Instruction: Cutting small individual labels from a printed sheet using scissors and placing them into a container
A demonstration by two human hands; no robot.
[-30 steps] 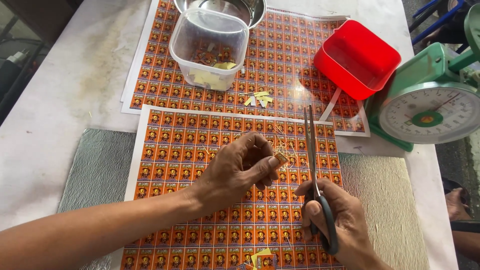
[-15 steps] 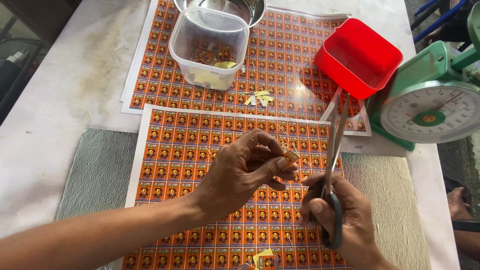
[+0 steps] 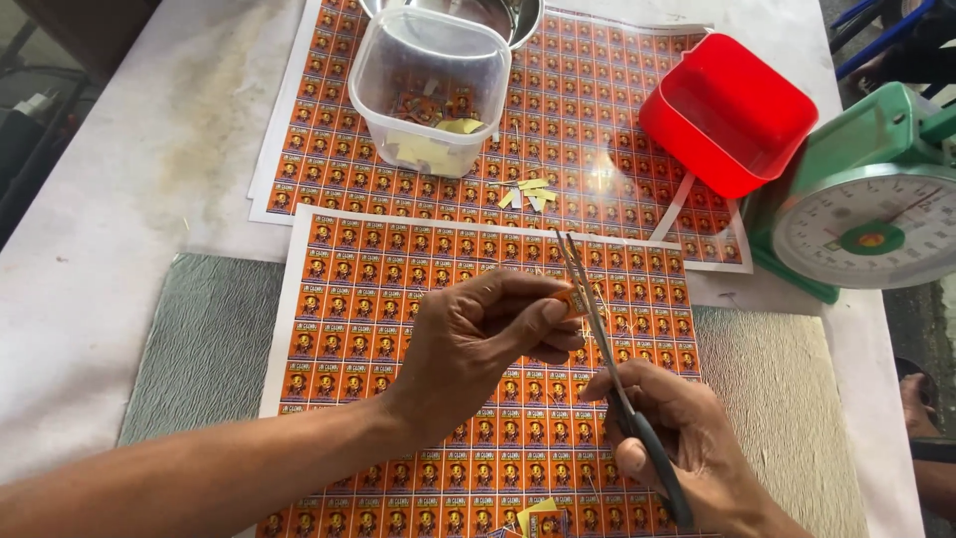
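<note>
Scissors (image 3: pixel 609 349), which half a second ago leaned up toward the right with the blades spread, now tilt up toward the left with the blades nearly together beside the small orange label piece (image 3: pixel 575 299), so a snip seems just made. Their long axis runs from the handles in the right hand (image 3: pixel 687 448), near, to tips pointing far-left over the orange label sheet (image 3: pixel 378 299). Left hand (image 3: pixel 488 344) pinches the piece between thumb and fingertips; the right hand grips the handles.
</note>
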